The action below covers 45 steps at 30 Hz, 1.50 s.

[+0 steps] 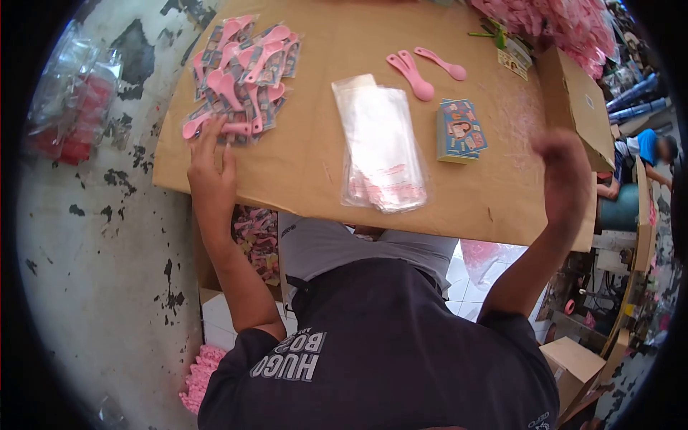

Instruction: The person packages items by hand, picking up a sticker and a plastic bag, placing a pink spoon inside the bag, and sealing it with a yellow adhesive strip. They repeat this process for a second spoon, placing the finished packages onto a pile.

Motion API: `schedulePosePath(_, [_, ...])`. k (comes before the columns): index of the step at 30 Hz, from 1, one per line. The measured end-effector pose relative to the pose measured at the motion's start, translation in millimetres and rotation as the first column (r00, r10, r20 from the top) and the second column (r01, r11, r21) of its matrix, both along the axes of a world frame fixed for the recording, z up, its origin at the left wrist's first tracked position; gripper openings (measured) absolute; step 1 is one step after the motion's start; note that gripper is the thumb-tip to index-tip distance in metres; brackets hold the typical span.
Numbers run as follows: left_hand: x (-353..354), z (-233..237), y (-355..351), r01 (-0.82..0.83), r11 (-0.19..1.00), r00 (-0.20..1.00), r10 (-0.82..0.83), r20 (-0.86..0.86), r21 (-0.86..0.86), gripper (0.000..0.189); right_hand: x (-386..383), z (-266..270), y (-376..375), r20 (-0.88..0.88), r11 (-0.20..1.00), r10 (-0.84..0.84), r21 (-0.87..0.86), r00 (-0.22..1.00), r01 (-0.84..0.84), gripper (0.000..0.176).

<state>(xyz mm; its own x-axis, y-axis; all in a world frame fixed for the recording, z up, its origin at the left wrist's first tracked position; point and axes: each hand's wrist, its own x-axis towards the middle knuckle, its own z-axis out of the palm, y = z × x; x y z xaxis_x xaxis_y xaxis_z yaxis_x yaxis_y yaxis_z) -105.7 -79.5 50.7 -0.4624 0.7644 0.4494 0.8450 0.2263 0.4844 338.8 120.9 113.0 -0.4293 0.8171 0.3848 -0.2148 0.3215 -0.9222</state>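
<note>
My left hand (210,163) is at the lower edge of a pile of small clear packets (239,79), each with a pink spoon and a printed card. Its fingers are stretched and apart, their tips at a packet with a pink spoon (235,128). Over the right side of the table hovers my right hand (565,172), smeared by motion, so its fingers do not show clearly. Between the hands lie a stack of clear plastic bags (383,147) and a stack of blue printed cards (461,129). Loose pink spoons (412,75) lie behind the cards.
Brown paper covers the table (301,165). A cardboard box (577,107) stands at the right edge, with pink bagged goods (552,25) behind. Plastic bags (75,93) hang at the left wall. Another person (648,147) is at far right.
</note>
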Motion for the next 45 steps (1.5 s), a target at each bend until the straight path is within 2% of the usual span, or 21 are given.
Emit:
schedulePosePath(1, [8,4,0,0.0,1.0,0.998,0.002,0.069,-0.032,0.053,3,-5,8,0.372,0.873,-0.488,0.175,0.79,0.456,0.026])
schedulePosePath(2, [14,2,1,0.013,1.0,0.997,-0.011,0.075,-0.027,0.053,8,-10,8,0.374,0.866,-0.499,0.181,0.782,0.466,0.026])
schedulePosePath(3, [20,0,2,0.0,0.996,0.996,-0.007,0.087,0.084,0.049,9,-14,8,0.407,0.652,-0.751,0.584,0.521,0.484,0.027])
schedulePosePath(4, [26,-4,4,-0.027,0.981,0.995,0.007,0.104,0.195,0.045,8,-14,11,0.278,0.347,-0.929,0.882,0.243,0.318,0.028])
schedulePosePath(5, [34,-8,5,-0.042,0.98,0.993,0.019,0.119,0.192,0.045,7,-17,4,0.292,0.477,-0.866,0.725,0.406,0.496,0.026])
schedulePosePath(8, [60,-9,9,-0.068,0.956,0.986,0.021,0.164,0.286,0.028,-12,-24,-14,0.404,0.576,-0.817,0.561,0.411,0.594,0.026])
schedulePosePath(9, [73,-9,15,-0.033,0.977,0.967,-0.022,0.256,0.209,0.022,-13,-37,-10,0.391,0.594,-0.799,0.628,0.457,0.503,0.027])
schedulePosePath(11, [95,-16,30,0.079,0.991,0.902,-0.118,0.415,0.111,0.022,-44,-40,-18,0.521,0.77,-0.637,0.395,0.568,0.501,0.032])
schedulePosePath(12, [102,-21,41,0.147,0.985,0.86,-0.173,0.48,0.092,0.027,-54,-45,-18,0.52,0.769,-0.638,0.393,0.567,0.504,0.032])
schedulePosePath(14, [111,-20,58,0.183,0.983,0.913,-0.18,0.366,0.027,0.026,-68,-60,-16,0.597,0.829,-0.557,0.348,0.578,0.439,0.039])
schedulePosePath(15, [114,-20,65,0.205,0.978,0.95,-0.189,0.25,-0.041,0.027,-74,-60,-17,0.595,0.827,-0.558,0.348,0.578,0.441,0.039])
schedulePosePath(18, [118,-24,77,0.214,0.977,0.95,-0.204,0.238,-0.017,0.029,-83,-62,-17,0.636,0.841,-0.505,0.213,0.584,0.496,0.045])
schedulePosePath(19, [118,-27,77,0.214,0.977,0.95,-0.204,0.236,-0.02,0.029,-83,-63,-17,0.605,0.85,-0.473,0.121,0.64,0.513,0.046])
schedulePosePath(21, [119,-31,79,0.197,0.98,0.889,-0.195,0.415,0.04,0.026,-82,-68,-13,0.566,0.852,-0.443,0.025,0.695,0.523,0.048])
schedulePosePath(23, [120,-29,77,0.177,0.983,0.85,-0.18,0.495,0.054,0.023,-77,-80,-7,0.367,0.856,-0.425,-0.133,0.827,0.499,0.05])
schedulePosePath(24, [121,-29,76,0.149,0.986,0.802,-0.162,0.576,0.069,0.02,-75,-81,-5,0.367,0.854,-0.427,-0.136,0.826,0.502,0.05])
schedulePosePath(29, [117,-38,75,0.169,0.979,0.785,-0.203,0.585,0.113,0.018,-64,-84,1,0.236,0.862,-0.326,-0.323,0.915,0.391,0.052])
schedulePosePath(34, [116,-45,75,0.189,0.964,0.804,-0.262,0.535,0.188,0.019,-67,-78,-2,0.161,0.857,-0.338,-0.356,0.927,0.374,0.046])
schedulePosePath(38, [120,-40,72,0.102,0.97,0.735,-0.224,0.64,0.223,0.022,-60,-85,0,0.147,0.86,-0.313,-0.375,0.938,0.346,0.03])
schedulePosePath(43, [116,-41,68,0.046,0.965,0.663,-0.223,0.714,0.258,0.022,-59,-93,1,0.166,0.865,-0.342,-0.33,0.925,0.379,0.024])
schedulePosePath(45, [115,-48,70,0.001,0.907,0.652,-0.321,0.687,0.422,0.019,-60,-96,1,0.209,0.861,-0.349,-0.314,0.914,0.4,0.024])
